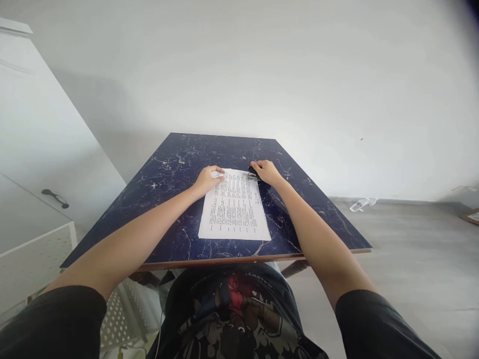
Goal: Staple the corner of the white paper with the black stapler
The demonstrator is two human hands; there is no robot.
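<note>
A stack of printed white paper (235, 207) lies on a dark blue marbled table (168, 189). My left hand (208, 178) rests on the paper's far left corner with its fingers curled over the edge. At the far right corner, my right hand (266, 172) is closed on a black binder clip (253, 174) that sits at the paper's top edge. Both forearms reach forward across the table from its near edge.
A small metal clip (181, 160) lies on the table to the far left. A white cabinet with a dark handle (55, 197) stands on the left. A plastic bottle (361, 204) lies on the grey floor by the wall at right.
</note>
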